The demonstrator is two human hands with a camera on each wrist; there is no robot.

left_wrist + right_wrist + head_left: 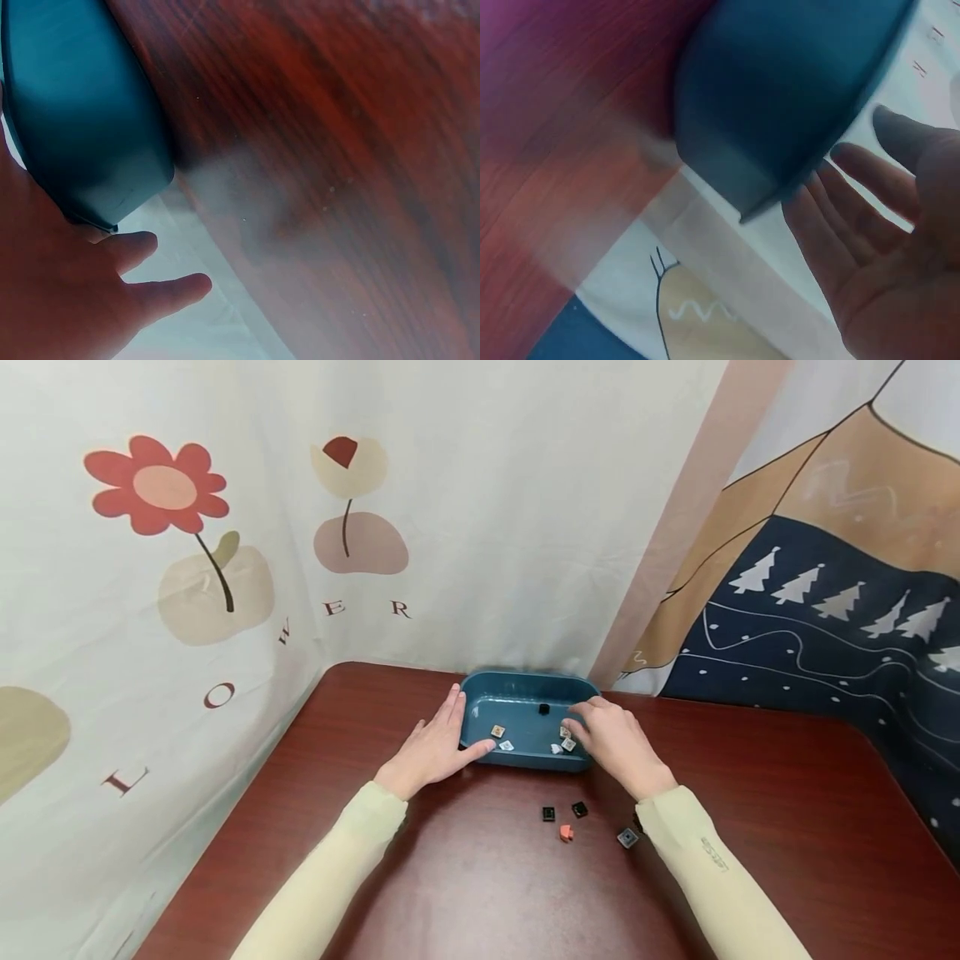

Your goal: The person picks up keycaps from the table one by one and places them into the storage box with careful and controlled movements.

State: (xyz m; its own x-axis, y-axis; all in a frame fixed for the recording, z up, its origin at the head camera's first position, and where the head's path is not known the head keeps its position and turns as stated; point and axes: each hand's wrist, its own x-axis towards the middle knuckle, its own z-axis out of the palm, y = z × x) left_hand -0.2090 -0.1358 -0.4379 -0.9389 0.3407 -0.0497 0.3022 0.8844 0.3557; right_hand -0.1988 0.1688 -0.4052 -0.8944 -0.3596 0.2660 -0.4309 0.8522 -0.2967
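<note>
A blue-green tray [528, 761] sits at the far edge of the table. My left hand [433, 750] rests against its left end, fingers straight, with the thumb along the near rim; the left wrist view shows the tray's outer wall beside that hand. My right hand [617, 742] reaches over the tray's right end with fingers loosely bent and apart. Nothing shows between its thumb and fingers in the right wrist view. Inside the tray lie a black piece [543, 709], a tan square piece [498, 732], a pale piece [507, 746] and several light pieces [568, 745] near the right fingers.
On the reddish-brown table [480, 877], in front of the tray, lie two black square pieces [549, 814], an orange piece [566, 833] and a grey square piece [627, 837]. Another dark piece is partly hidden by the right sleeve. A printed curtain [487, 527] hangs behind the table.
</note>
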